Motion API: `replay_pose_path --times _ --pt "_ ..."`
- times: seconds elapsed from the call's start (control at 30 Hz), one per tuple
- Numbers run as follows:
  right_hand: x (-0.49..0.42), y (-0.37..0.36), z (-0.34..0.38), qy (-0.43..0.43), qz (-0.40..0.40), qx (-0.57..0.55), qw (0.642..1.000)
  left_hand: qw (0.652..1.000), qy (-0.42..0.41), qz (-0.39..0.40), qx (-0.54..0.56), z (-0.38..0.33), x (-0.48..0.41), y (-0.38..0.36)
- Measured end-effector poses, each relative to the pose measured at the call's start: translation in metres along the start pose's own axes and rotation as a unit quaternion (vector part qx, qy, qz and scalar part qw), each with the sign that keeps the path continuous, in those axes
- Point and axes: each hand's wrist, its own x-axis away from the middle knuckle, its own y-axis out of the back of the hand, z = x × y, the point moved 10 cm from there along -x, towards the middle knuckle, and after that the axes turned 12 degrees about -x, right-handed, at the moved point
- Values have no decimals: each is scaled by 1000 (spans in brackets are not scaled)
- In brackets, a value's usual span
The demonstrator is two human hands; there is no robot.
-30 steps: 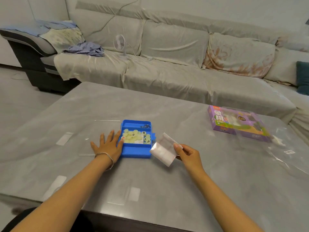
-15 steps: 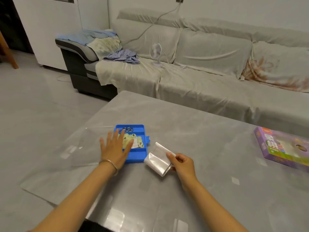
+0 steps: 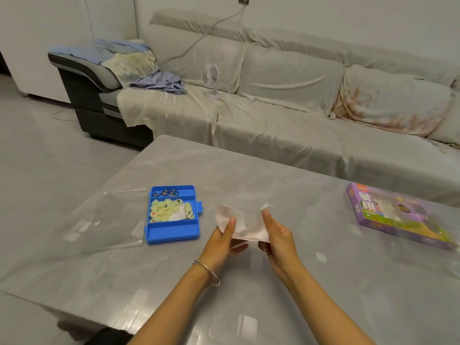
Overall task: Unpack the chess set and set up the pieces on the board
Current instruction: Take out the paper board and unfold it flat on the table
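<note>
Grey table (image 3: 323,282), step unfolding: your left hand (image 3: 221,241) and right hand (image 3: 277,236) pinched the folded sheet (image 3: 245,226); next, spread it flat beside the tray (image 3: 173,234).

We see a grey table (image 3: 286,185) bearing a blue tray (image 3: 174,234), its clear lid (image 3: 109,220) and a purple box (image 3: 398,215).

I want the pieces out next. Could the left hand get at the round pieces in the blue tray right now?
Probably not straight away: the left hand and right hand both grip the folded sheet. The pieces lie uncovered in the blue tray.
</note>
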Motion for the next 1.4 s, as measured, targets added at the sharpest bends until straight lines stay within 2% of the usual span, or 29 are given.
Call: replay_pose_path --times 0.1,0.2,0.27,0.37,0.43,0.5,0.57,0.67,0.73,0.8,0.93,1.0,1.07,1.1,1.17,1.27,1.4 --pt "11 13 2 2 15 75 997 997 -18 -48 53 -13 3 6" --pt "16 33 12 31 -24 131 991 994 -25 -105 -19 -22 3 16" --pt "18 41 31 89 -36 177 980 993 -25 -105 -55 -26 4 15" --pt "25 33 61 195 35 249 948 986 -39 -72 -143 -30 5 6" --pt "30 30 77 231 62 288 927 978 -51 -45 -197 -36 10 0" --pt "31 36 93 248 51 291 923 978 -41 2 -207 -36 12 -7" --pt "31 45 103 222 41 238 945 969 -26 32 -242 -33 11 -9" --pt "33 54 111 148 30 137 979 932 -51 -44 -356 -46 10 2" --pt "36 53 119 135 45 121 982 940 -118 -44 -316 -69 18 -14" --pt "40 47 125 128 68 124 982 948 -177 3 -265 -92 28 -41" --pt "46 47 139 130 71 114 982 954 -215 33 -205 -118 43 -76" --pt "49 56 153 173 21 119 978 967 -192 2 -170 -121 42 -78" --pt "60 69 174 266 -58 167 948 971 -177 -63 -145 -125 41 -71" --pt "70 70 184 314 -71 183 929 969 -178 -101 -140 -128 42 -67" --pt "83 56 188 352 -20 199 914 960 -195 -151 -135 -136 47 -66" --pt "91 32 170 293 82 193 933 952 -229 -143 -141 -146 54 -79" --pt "91 31 164 226 86 107 964 944 -272 -143 -119 -157 64 -88"
